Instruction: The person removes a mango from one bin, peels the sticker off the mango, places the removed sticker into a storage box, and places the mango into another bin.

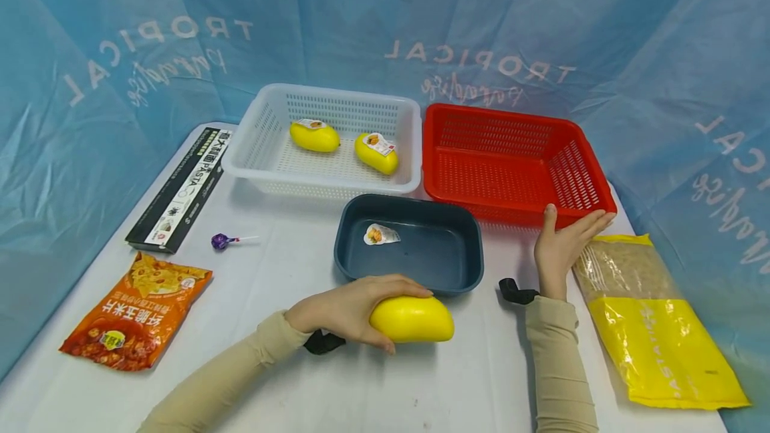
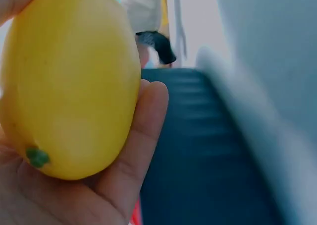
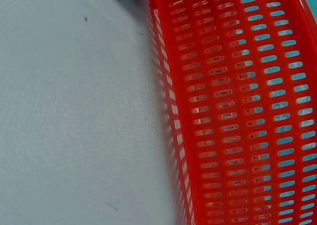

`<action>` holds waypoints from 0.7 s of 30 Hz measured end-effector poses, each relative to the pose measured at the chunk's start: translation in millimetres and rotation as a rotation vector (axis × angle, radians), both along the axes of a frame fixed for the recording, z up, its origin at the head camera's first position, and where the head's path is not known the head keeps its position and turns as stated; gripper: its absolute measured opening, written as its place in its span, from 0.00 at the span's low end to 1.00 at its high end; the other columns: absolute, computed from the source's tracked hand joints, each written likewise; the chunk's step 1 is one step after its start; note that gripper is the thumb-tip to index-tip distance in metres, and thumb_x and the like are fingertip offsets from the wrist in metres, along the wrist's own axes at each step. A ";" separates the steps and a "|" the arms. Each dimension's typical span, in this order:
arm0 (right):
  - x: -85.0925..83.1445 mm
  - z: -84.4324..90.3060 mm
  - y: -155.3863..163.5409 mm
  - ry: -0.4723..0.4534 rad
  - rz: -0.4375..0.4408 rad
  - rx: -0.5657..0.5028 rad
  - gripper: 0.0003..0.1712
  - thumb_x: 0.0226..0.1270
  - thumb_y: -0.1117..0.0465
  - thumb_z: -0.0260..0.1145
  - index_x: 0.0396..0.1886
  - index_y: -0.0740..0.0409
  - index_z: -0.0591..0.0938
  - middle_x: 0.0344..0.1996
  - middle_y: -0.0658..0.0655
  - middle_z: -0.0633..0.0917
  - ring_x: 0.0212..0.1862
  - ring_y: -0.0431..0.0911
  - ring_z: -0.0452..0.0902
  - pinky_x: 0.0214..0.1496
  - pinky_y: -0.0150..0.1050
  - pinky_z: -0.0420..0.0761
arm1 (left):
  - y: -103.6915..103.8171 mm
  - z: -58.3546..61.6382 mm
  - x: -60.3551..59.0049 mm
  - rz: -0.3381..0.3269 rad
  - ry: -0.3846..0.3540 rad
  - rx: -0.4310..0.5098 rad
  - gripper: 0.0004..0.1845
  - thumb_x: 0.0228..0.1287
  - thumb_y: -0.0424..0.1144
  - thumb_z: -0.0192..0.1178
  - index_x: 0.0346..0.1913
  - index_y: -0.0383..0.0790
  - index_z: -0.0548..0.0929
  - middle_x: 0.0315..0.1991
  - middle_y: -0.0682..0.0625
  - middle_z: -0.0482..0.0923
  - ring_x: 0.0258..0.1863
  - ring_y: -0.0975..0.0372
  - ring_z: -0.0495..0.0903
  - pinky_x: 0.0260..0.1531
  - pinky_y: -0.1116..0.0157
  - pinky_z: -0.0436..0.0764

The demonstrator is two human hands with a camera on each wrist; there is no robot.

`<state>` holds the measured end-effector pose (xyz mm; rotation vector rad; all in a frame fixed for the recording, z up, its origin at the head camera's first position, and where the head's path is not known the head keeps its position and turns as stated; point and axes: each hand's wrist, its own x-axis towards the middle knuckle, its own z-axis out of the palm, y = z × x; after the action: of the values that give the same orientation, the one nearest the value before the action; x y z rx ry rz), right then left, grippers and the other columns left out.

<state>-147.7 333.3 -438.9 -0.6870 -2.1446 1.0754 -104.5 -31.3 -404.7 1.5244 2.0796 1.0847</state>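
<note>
My left hand [image 1: 355,306] grips a yellow mango [image 1: 418,319] in front of the dark blue bin. In the left wrist view the mango [image 2: 74,81] shows a small green stem end, with fingers wrapped along its side. The dark blue bin [image 1: 475,252] holds a small label sticker [image 1: 380,234] on its floor. Over at the right, my right hand [image 1: 561,249] has its fingers extended at the near right corner of the red basket [image 1: 505,216]. The right wrist view shows the red basket's slotted wall [image 3: 218,106], but not the hand's fingers.
A white basket [image 1: 325,186] at the back holds two labelled mangoes [image 1: 315,137]. On the left lie a black pasta box [image 1: 180,189], a purple lollipop [image 1: 221,241] and an orange snack bag [image 1: 138,313]. A yellow pasta bag [image 1: 668,339] lies beside the right forearm.
</note>
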 end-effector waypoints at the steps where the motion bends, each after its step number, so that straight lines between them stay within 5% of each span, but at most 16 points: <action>1: 0.2 0.3 0.6 -0.001 -0.003 -0.001 0.59 0.66 0.32 0.51 0.77 0.63 0.33 0.78 0.59 0.30 0.78 0.52 0.21 0.80 0.44 0.30 | 3.2 3.4 -3.3 0.000 0.005 0.004 0.45 0.48 0.45 0.76 0.70 0.50 0.65 0.66 0.55 0.69 0.61 0.63 0.70 0.63 0.60 0.72; 10: -2.6 0.2 1.9 0.031 -0.009 -0.008 0.61 0.64 0.30 0.52 0.77 0.62 0.35 0.78 0.58 0.31 0.79 0.51 0.22 0.80 0.39 0.30 | 48.0 27.5 -43.9 0.078 0.048 0.039 0.44 0.49 0.45 0.75 0.70 0.51 0.66 0.66 0.55 0.69 0.61 0.62 0.69 0.60 0.60 0.72; 21: -2.5 -0.6 -1.3 0.024 -0.008 -0.018 0.57 0.67 0.34 0.52 0.77 0.61 0.35 0.78 0.59 0.31 0.79 0.50 0.23 0.80 0.40 0.33 | 97.5 36.9 -101.2 0.215 -0.038 0.092 0.42 0.50 0.45 0.73 0.70 0.53 0.66 0.63 0.52 0.69 0.57 0.62 0.70 0.58 0.61 0.74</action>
<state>-150.2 332.0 -439.6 -0.6871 -2.1126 1.0940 -205.7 66.2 -367.9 1.3312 2.2344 1.2913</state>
